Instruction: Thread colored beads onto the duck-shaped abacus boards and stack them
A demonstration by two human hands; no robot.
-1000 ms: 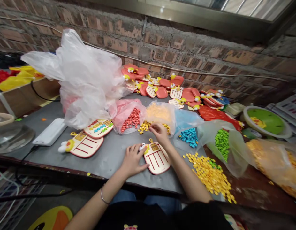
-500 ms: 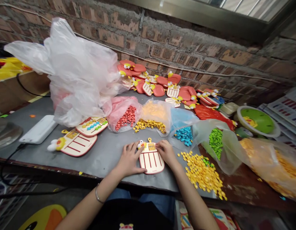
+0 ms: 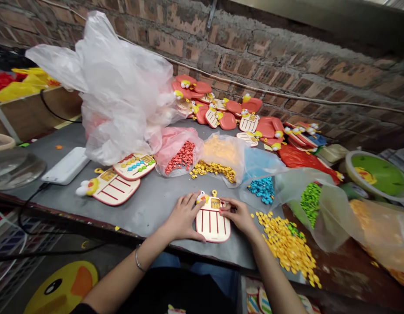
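Observation:
A cream toy board (image 3: pixel 214 226) with a red rim, several red slots and a duck head at its upper left lies flat before me. My left hand (image 3: pixel 187 218) grips its left side, thumb by the lower edge and fingers near the duck head. At the upper right of the board, my right hand (image 3: pixel 236 213) is closed in a pinch over the top of the rightmost slot. A bit of red shows at its fingertips, seemingly a small red piece, mostly hidden. Left of me, a second slotted board (image 3: pixel 115 190) lies partly under a board with coloured beads (image 3: pixel 134 165).
Bags of red beads (image 3: pixel 180 158), gold beads (image 3: pixel 218 170), blue beads (image 3: pixel 262 189) and green beads (image 3: pixel 310 200) stand behind the board. Loose yellow beads (image 3: pixel 286 244) spread at right. More duck boards (image 3: pixel 228 120) pile by the wall. A white power bank (image 3: pixel 66 165) lies left.
My right hand has moved from the board's upper right corner down and inward to the top of the rightmost slot, fingers pinched. The left hand keeps its grip. The camera view has shifted.

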